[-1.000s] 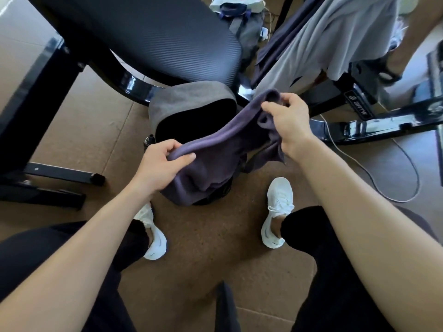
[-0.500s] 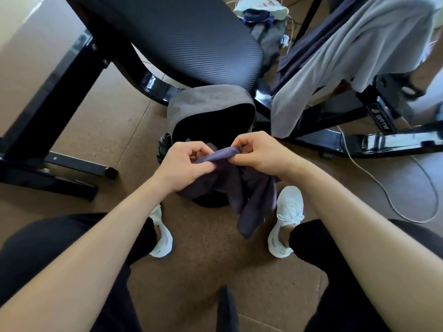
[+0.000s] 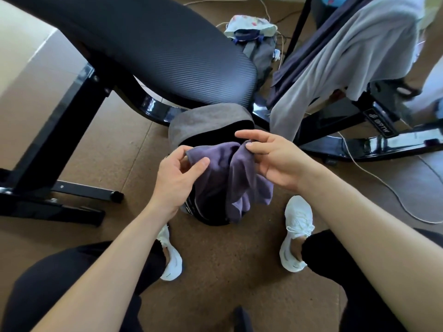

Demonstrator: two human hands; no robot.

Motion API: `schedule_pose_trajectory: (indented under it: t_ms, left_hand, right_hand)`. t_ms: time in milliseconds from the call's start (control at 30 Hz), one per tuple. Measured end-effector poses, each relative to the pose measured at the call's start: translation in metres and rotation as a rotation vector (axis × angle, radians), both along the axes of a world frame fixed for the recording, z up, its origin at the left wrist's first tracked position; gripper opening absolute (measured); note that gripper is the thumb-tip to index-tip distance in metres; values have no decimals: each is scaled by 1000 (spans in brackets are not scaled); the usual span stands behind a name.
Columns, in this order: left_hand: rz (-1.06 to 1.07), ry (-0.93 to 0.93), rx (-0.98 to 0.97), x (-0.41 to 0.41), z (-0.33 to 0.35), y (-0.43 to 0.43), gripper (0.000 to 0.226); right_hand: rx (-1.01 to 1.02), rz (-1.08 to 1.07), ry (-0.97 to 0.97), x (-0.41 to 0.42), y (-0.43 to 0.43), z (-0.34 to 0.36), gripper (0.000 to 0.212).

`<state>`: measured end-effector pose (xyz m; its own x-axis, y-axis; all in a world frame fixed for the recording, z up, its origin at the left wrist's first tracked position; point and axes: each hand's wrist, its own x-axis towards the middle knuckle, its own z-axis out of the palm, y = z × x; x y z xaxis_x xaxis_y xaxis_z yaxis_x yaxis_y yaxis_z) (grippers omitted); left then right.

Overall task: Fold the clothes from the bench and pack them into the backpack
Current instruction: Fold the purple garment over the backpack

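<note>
Pinching the top edge of the purple garment (image 3: 223, 173) between thumb and fingers, the left hand (image 3: 177, 180) and right hand (image 3: 273, 164) held it bunched right over the open mouth of the grey backpack (image 3: 206, 121), probably so it would drop straight in. The cloth hung down across the bag's front, loosely gathered rather than neatly folded. The backpack stood on the floor beneath the end of the bench (image 3: 167, 56); a pale grey garment (image 3: 335, 68) lay draped nearby, unpacked.
</note>
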<state>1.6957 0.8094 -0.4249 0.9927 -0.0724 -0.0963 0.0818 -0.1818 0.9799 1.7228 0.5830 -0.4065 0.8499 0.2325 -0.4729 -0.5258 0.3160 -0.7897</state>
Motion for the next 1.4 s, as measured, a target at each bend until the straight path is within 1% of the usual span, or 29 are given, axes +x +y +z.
schedule_pose_trajectory:
  t_ms: [100,133,167,233,300,367,433,500,567,633,667,767,867,967,1067,1200,1300,1367,1400]
  left_hand:
    - [-45,17,5,-4,-1,-6,13]
    - [-58,33,-8,-5,-2,-7,13]
    - [-64,52,-29,-6,-2,-8,14]
    - [-73,85,-60,-7,-3,-11,15]
    - [-80,108,-76,-7,-4,-13,16]
    - [-79,127,-109,-8,-3,-14,13]
    - [-66,128,-128,-7,-3,-13,8]
    - [-49,121,-143,-6,-3,-12,8]
    - [-21,123,-166,-5,-4,-10,17]
    - [16,145,-189,-4,-5,-9,24]
    - [19,154,-192,-4,-5,-9,23]
    - [-18,165,-195,-4,-7,-10,12]
    - [-70,181,-213,-6,-4,-12,17]
    - [-123,155,-203,-9,-1,-11,24]
    - [-139,145,-202,-10,1,-12,27]
    - [-163,133,-209,-11,2,-12,26]
    - [-192,99,-189,-13,3,-11,20]
    - [-157,62,-132,-13,1,-11,12]
    - [-130,44,-108,-11,-1,-11,13]
  right_hand:
    - [110,48,0,-6,7,3,59]
    - [119,65,-23,-7,10,1,63]
    - [77,86,-78,-9,12,-1,63]
    - [-164,147,-270,-11,17,-6,59]
    - [-454,206,-516,-14,20,-10,56]
    - [-687,229,-749,-15,23,-14,44]
    - [-783,215,-870,-16,22,-19,28]
    - [-848,185,-923,-15,20,-21,16]
    - [-916,168,-920,-16,21,-19,6]
    - [-966,189,-861,-16,21,-13,16]
    - [-948,224,-814,-16,22,-9,22]
    - [-782,314,-694,-19,23,-4,41]
    - [-704,297,-607,-20,25,-10,50]
    - [-722,253,-555,-16,24,-16,57]
    - [-734,219,-527,-15,23,-18,60]
    - [-745,193,-492,-15,25,-19,61]
    - [-743,228,-473,-15,26,-21,61]
    - [-746,274,-491,-16,26,-20,57]
    - [-757,306,-509,-15,25,-19,55]
